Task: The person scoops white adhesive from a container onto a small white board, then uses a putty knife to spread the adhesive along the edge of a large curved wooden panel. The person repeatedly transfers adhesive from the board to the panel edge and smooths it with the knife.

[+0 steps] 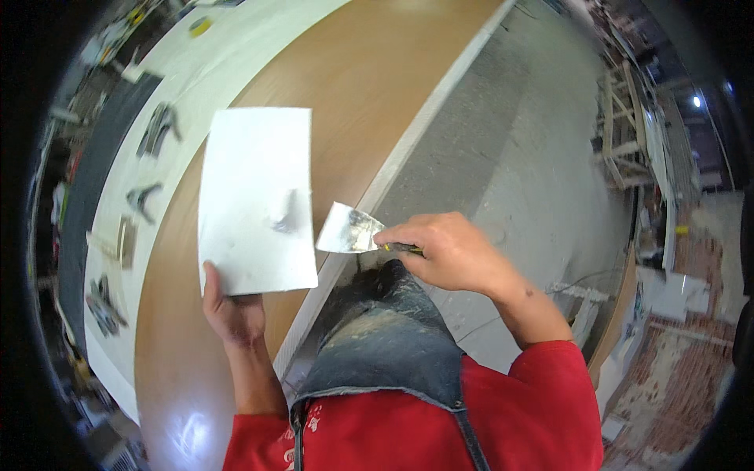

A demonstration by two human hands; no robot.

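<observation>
The left hand (pixel 233 310) grips the lower edge of a white plaster board (pixel 255 196) carrying only a small grey smear, while the right hand (pixel 444 251), fingers closed on a putty knife (pixel 349 230), holds its smeared blade just beside the board, so most spreading seems left.

board (pixel 255 196): white, grey smear
putty knife (pixel 349 231): silvery blade, white-streaked
panel (pixel 345 86): tan-brown, white edge
sleeves (pixel 542 392): red
</observation>
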